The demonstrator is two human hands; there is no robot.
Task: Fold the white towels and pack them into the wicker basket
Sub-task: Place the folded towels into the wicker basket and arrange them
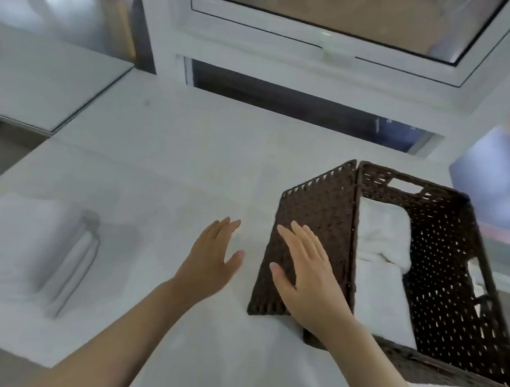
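Head view, table [162, 156]: white, filled mid-frame.
Wicker basket [448, 281]: right of centre, towels [383, 235] packed inside.
Folded stack [76, 255]: lower left, likely next; lift flat, supporting underneath.
Right hand [307, 280]: fingers straight, over basket wall.
Left hand [211, 252]: spread, empty.

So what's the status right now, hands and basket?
Left hand open, over the table. Right hand open, flat against the wicker basket side. White towels inside; folded stack still waiting left. Nothing blocking.

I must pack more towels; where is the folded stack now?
In the head view, the folded towel stack lies on the table's left side, left of both hands, apart from the wicker basket.
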